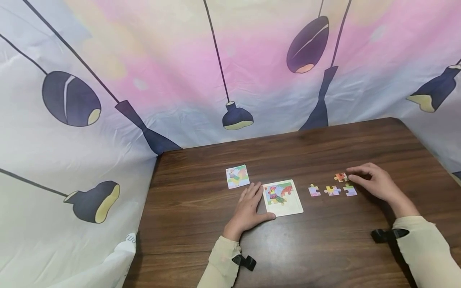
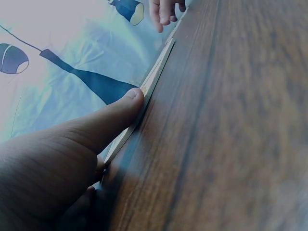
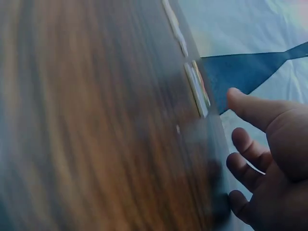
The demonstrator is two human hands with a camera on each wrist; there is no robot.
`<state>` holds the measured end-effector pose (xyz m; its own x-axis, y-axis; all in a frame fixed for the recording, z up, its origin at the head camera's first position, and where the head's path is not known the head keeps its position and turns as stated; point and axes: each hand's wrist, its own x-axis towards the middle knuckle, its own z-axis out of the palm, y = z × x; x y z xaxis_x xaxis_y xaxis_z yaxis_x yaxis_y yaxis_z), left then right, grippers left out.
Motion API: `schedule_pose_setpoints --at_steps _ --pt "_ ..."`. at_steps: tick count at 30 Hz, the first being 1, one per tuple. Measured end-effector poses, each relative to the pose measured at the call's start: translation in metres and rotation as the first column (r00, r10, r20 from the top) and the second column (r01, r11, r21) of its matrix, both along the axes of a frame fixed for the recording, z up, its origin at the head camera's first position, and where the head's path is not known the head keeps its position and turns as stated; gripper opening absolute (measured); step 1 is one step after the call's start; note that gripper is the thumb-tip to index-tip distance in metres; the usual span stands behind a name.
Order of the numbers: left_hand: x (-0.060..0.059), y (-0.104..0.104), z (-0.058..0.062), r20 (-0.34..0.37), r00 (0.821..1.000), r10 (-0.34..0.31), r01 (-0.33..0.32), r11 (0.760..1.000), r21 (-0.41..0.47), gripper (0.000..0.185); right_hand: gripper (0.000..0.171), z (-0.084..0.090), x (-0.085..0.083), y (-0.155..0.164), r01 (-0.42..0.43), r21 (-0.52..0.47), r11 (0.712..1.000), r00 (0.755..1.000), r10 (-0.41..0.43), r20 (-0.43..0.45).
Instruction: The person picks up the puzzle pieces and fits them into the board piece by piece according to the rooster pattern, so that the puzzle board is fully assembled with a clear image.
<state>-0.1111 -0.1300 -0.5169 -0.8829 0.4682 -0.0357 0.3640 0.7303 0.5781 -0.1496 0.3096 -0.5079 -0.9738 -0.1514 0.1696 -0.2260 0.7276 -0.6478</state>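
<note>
While the left hand (image 1: 248,210) lies flat on the counter (image 1: 201,200), fingers straight and released, its thumb presses the near left edge of the tray (image 1: 282,198); the left wrist view shows the thumb tip (image 2: 132,96) against that thin edge. The right hand (image 1: 372,182) rests with loosely curled fingers, its fingertips touching one loose piece (image 1: 340,177); whether it pinches the piece I cannot tell. Four loose pieces lie to the right of the tray: that one, and three in a row just nearer the person, at (image 1: 314,190), (image 1: 332,190) and (image 1: 349,190). One tray holds a partly filled picture. One card (image 1: 237,176) lies beyond the left hand, just apart from the tray. Behind the counter hangs one printed cloth (image 1: 108,80).
</note>
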Motion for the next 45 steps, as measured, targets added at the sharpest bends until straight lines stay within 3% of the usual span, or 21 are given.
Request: schedule_pose_setpoints --at_steps 5,13,20,28,36,45 --pt "0.0 -0.002 -0.001 -0.006 1.0 0.003 -0.003 1.0 -0.005 0.103 0.029 -0.003 -0.006 -0.005 -0.028 0.025 0.999 1.0 0.028 0.009" --pt "-0.002 -0.001 0.0 -0.01 1.0 0.006 -0.005 1.0 0.006 0.103 0.03 -0.002 -0.015 -0.015 0.0 0.081 0.997 1.0 0.001 -0.017" --pt "-0.003 -0.001 0.001 -0.02 1.0 0.005 -0.005 1.0 -0.002 0.103 0.034 -0.002 -0.014 -0.012 -0.041 0.047 0.998 0.999 0.041 0.006" --pt "-0.004 -0.002 0.002 -0.021 1.0 0.0 0.0 1.0 -0.004 0.104 0.035 -0.001 -0.017 -0.014 -0.052 0.072 0.996 0.999 0.051 0.018" --pt "-0.002 -0.002 0.002 -0.033 0.999 -0.001 0.001 1.0 -0.007 0.103 0.029 0.0 -0.015 -0.02 -0.08 0.106 0.991 0.997 0.081 -0.004" --pt "0.001 0.0 0.0 -0.018 1.0 0.0 0.0 1.0 -0.001 0.103 0.026 0.004 -0.005 -0.049 -0.119 0.051 0.992 0.99 0.122 -0.07"
